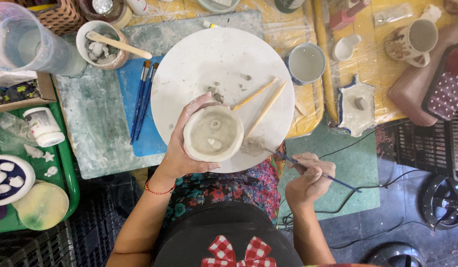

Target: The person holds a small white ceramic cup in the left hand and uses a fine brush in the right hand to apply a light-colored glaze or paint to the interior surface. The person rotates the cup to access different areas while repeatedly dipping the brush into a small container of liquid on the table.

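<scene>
My left hand grips a small pale clay cup from its left side, mouth facing up, over the near edge of a round white board. Small clay bits sit inside the cup. My right hand pinches a thin blue-handled brush; its tip rests on a grey smear on the board just right of the cup. Two wooden sticks and clay crumbs lie on the board.
Two blue brushes lie on a blue mat left of the board. A bowl with clay lumps and a wooden spatula stands at back left, a blue cup and a mug at right. Green tray at left.
</scene>
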